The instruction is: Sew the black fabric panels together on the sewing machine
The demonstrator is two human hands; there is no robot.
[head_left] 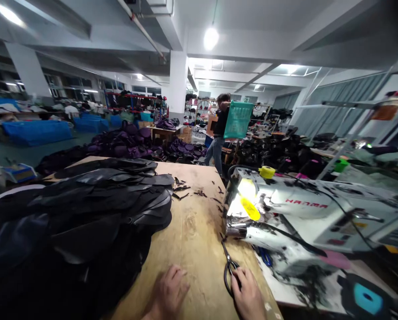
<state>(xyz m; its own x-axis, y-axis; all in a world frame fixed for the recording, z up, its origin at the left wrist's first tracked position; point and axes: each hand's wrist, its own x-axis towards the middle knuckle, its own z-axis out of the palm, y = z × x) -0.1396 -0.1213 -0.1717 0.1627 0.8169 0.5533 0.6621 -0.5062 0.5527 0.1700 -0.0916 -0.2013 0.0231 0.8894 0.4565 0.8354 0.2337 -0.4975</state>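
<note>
My right hand (248, 295) rests at the near edge of the wooden table (192, 231), its fingers curled on the black handles of a pair of scissors (228, 264) that lies flat with its blades pointing away. My left hand (168, 291) lies beside it on the bare wood, fingers loosely bent and holding nothing. A large heap of black cut fabric pieces (95, 209) covers the table's left half, just left of my left hand.
A white sewing machine (302, 218) with a yellow thread spool (267, 171) stands at the right. Small black scraps (199, 193) lie on the far wood. Beyond, purple bags are piled (132, 142), and a person (220, 133) carries a green crate (238, 119).
</note>
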